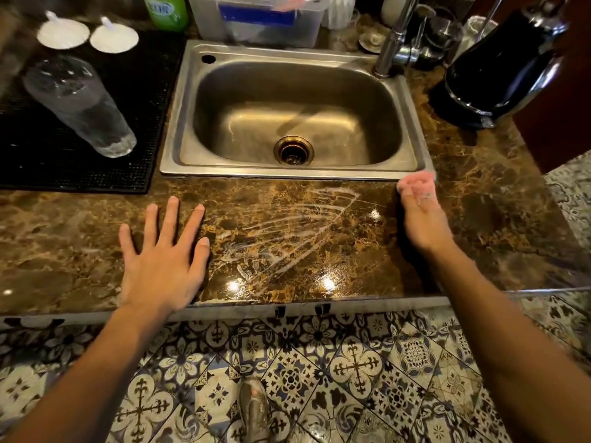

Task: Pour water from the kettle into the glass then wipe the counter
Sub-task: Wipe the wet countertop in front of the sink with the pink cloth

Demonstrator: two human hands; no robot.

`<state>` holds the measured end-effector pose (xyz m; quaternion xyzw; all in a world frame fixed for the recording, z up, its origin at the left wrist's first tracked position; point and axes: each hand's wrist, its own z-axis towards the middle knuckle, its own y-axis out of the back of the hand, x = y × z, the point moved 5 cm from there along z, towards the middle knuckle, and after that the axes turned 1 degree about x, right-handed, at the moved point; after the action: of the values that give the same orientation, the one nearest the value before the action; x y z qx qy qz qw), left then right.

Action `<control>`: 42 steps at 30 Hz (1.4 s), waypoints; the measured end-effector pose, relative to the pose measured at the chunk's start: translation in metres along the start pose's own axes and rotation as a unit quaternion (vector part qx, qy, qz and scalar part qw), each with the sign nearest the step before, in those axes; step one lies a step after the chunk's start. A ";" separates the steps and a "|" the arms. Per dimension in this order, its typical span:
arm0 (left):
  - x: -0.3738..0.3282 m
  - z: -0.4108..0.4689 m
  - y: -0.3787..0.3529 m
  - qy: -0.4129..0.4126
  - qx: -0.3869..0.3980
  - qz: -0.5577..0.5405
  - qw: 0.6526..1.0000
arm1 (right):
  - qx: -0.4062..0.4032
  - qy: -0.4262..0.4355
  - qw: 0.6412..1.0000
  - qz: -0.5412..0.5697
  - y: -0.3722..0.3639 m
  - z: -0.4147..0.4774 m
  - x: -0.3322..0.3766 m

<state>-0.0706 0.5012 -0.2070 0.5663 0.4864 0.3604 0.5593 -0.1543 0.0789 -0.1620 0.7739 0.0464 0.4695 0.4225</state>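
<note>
A tall clear glass with water in it stands on a black mat left of the sink. The black kettle sits on the brown marble counter at the back right. My left hand lies flat on the counter with fingers spread. My right hand grips a small pink cloth at the sink's front right corner; it looks blurred. Wet wipe streaks fan across the counter between my hands.
A steel sink with a tap fills the middle. Behind it stand a clear plastic tub and a green bottle. Two white round lids lie at the back left. Patterned floor tiles show below the counter edge.
</note>
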 end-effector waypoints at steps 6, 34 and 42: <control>0.000 0.000 0.000 0.001 0.001 -0.002 1.000 | 0.090 0.132 0.986 -0.043 -0.045 -0.011 0.030; 0.000 0.000 0.000 -0.005 -0.004 -0.008 1.000 | 0.157 -0.118 0.798 0.570 -0.036 -0.093 0.038; 0.000 0.001 0.000 0.002 0.000 0.000 1.000 | -0.012 -0.063 0.905 0.420 0.015 -0.016 0.008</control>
<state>-0.0698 0.5006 -0.2068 0.5657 0.4875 0.3620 0.5579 -0.1669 0.0823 -0.1431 0.7448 -0.3152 0.5538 0.1979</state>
